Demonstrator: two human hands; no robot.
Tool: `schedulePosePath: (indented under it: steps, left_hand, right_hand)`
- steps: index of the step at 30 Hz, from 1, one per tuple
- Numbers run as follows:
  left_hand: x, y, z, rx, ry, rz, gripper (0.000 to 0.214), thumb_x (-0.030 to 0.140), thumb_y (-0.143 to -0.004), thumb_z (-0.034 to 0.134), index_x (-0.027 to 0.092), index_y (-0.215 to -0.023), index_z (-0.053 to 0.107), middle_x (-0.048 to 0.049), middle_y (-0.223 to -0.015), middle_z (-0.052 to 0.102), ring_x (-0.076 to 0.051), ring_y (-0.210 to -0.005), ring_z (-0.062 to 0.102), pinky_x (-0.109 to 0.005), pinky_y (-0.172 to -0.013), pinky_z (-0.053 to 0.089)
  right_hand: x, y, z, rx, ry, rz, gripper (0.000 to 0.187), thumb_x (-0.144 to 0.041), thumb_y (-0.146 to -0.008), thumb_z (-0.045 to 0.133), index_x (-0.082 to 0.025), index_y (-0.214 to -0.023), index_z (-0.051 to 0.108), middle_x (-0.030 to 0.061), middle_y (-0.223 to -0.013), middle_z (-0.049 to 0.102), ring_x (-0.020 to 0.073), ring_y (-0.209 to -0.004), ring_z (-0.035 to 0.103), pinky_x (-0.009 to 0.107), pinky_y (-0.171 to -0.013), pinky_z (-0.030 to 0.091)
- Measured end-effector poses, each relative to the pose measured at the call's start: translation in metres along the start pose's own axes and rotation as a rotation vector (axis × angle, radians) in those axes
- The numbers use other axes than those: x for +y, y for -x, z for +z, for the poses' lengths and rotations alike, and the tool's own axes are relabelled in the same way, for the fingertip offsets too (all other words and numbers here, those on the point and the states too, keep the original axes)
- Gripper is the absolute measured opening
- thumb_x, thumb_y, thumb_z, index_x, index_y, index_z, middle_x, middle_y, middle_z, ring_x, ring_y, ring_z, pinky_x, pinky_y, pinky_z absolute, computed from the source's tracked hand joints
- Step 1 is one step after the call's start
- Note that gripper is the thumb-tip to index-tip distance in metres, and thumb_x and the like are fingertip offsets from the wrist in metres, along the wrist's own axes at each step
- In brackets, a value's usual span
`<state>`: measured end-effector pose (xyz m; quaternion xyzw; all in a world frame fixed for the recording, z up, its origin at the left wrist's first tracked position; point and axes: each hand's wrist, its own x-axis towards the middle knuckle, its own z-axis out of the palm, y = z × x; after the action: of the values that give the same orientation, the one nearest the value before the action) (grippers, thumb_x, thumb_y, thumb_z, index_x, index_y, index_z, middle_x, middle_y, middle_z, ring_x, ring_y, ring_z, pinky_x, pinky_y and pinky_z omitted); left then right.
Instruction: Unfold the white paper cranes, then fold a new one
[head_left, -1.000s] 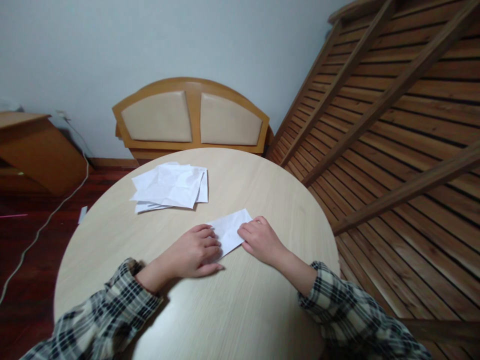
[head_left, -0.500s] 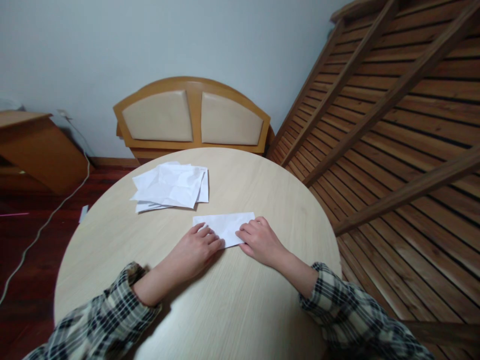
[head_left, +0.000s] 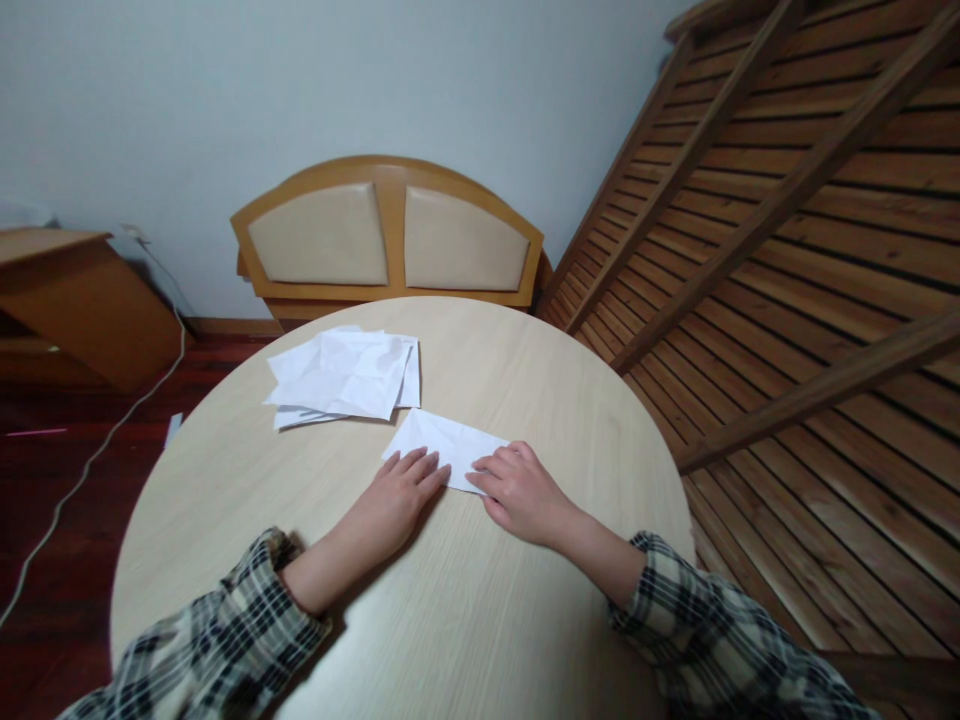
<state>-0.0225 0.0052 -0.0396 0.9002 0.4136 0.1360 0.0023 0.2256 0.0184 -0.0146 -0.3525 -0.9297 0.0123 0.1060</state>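
Note:
A folded strip of white paper [head_left: 450,437] lies on the round table in front of me, its left end tilted away from me. My left hand [head_left: 397,490] rests on its near left edge, fingers stretched out over the paper. At the right end, my right hand [head_left: 525,492] has its fingers curled onto the paper, pinching it; the thumb is partly tucked under the hand. Just beyond the strip's left end sits a loose pile of creased white paper sheets [head_left: 341,370].
The pale wooden round table [head_left: 555,390] carries all the paper. Behind it stands a headboard [head_left: 390,230] with two cream panels. A slatted wooden frame [head_left: 787,250] leans on the right. On the left are a wooden desk [head_left: 82,300] and a white cable [head_left: 97,450] along the floor.
The paper strip has turned clockwise, its left end swinging away toward the pile and its right end coming nearer me. My left hand's fingers have straightened; my right hand keeps hold.

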Motion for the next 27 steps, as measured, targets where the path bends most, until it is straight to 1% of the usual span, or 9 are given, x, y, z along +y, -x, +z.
schedulePosePath:
  steps: [4,9,11,14,15,16,19,24,27]
  left_hand:
    - [-0.005,0.001,0.002,-0.037,0.020,-0.028,0.045,0.010,-0.097,0.039,0.020,-0.139,0.053,-0.0140,-0.145,0.054,-0.029,-0.137,0.045,-0.057,-0.109,0.040]
    - [-0.012,-0.001,-0.001,-0.067,0.065,-0.020,0.043,0.018,-0.101,0.039,0.023,-0.141,0.052,-0.0129,-0.148,0.051,-0.029,-0.140,0.043,-0.057,-0.112,0.036]
    - [-0.015,-0.002,-0.002,-0.072,0.080,-0.003,0.044,0.018,-0.100,0.040,0.023,-0.141,0.052,-0.0127,-0.149,0.051,-0.030,-0.140,0.042,-0.057,-0.113,0.036]
    - [-0.019,-0.002,-0.002,-0.071,0.099,0.018,0.045,0.018,-0.099,0.041,0.024,-0.142,0.052,-0.0119,-0.149,0.051,-0.029,-0.140,0.042,-0.057,-0.113,0.036]
    - [-0.019,-0.002,-0.002,-0.069,0.105,0.024,0.045,0.018,-0.099,0.041,0.025,-0.142,0.051,-0.0114,-0.149,0.051,-0.029,-0.140,0.042,-0.056,-0.113,0.036]
    - [-0.019,-0.002,-0.002,-0.068,0.110,0.030,0.045,0.018,-0.099,0.040,0.026,-0.142,0.051,-0.0108,-0.149,0.051,-0.028,-0.140,0.042,-0.056,-0.113,0.036]
    - [-0.016,-0.002,-0.003,-0.077,0.115,0.057,0.045,0.017,-0.100,0.039,0.027,-0.143,0.051,-0.0102,-0.150,0.050,-0.027,-0.141,0.042,-0.055,-0.114,0.035]
    - [-0.003,-0.003,-0.005,-0.118,0.095,0.117,0.045,0.017,-0.101,0.039,0.026,-0.144,0.049,-0.0107,-0.150,0.049,-0.028,-0.140,0.043,-0.056,-0.114,0.035]
    - [0.001,-0.002,-0.004,-0.123,0.091,0.128,0.045,0.017,-0.100,0.041,0.026,-0.143,0.049,-0.0114,-0.151,0.048,-0.029,-0.140,0.043,-0.056,-0.113,0.035]
  right_hand:
    - [0.013,0.004,-0.005,-0.011,-0.132,-0.004,0.028,-0.019,-0.089,0.061,-0.024,-0.115,0.070,0.0048,-0.121,0.070,0.0242,-0.110,0.057,0.043,-0.096,0.034]
    - [0.034,0.007,-0.007,-0.019,-0.272,0.002,0.035,-0.010,-0.081,0.064,-0.027,-0.110,0.073,0.0020,-0.117,0.072,0.0218,-0.107,0.061,0.039,-0.092,0.041]
    - [0.042,0.007,-0.005,0.011,-0.341,-0.017,0.031,-0.011,-0.081,0.065,-0.027,-0.105,0.074,0.0012,-0.114,0.074,0.0202,-0.104,0.063,0.038,-0.091,0.043]
    - [0.048,0.005,0.000,0.088,-0.449,-0.010,0.013,-0.018,-0.087,0.066,-0.025,-0.095,0.075,0.0023,-0.101,0.076,0.0175,-0.094,0.067,0.035,-0.088,0.046]
    - [0.049,0.004,0.001,0.108,-0.466,0.007,0.009,-0.022,-0.089,0.066,-0.024,-0.091,0.075,0.0026,-0.095,0.077,0.0172,-0.090,0.067,0.034,-0.086,0.046]
    - [0.049,0.003,0.002,0.121,-0.470,0.032,0.009,-0.025,-0.091,0.066,-0.023,-0.087,0.074,0.0029,-0.089,0.076,0.0173,-0.086,0.067,0.033,-0.083,0.046]
    - [0.046,0.001,0.001,0.126,-0.443,0.135,0.022,-0.032,-0.095,0.061,-0.020,-0.078,0.070,0.0029,-0.075,0.071,0.0173,-0.076,0.063,0.031,-0.074,0.043]
    - [0.043,0.000,0.001,0.140,-0.437,0.285,0.036,-0.037,-0.100,0.050,-0.019,-0.070,0.058,0.0004,-0.068,0.059,0.0155,-0.068,0.055,0.028,-0.066,0.037]
    - [0.043,-0.001,0.004,0.158,-0.414,0.358,0.032,-0.034,-0.098,0.053,-0.019,-0.069,0.056,-0.0004,-0.068,0.058,0.0154,-0.067,0.053,0.028,-0.064,0.034]
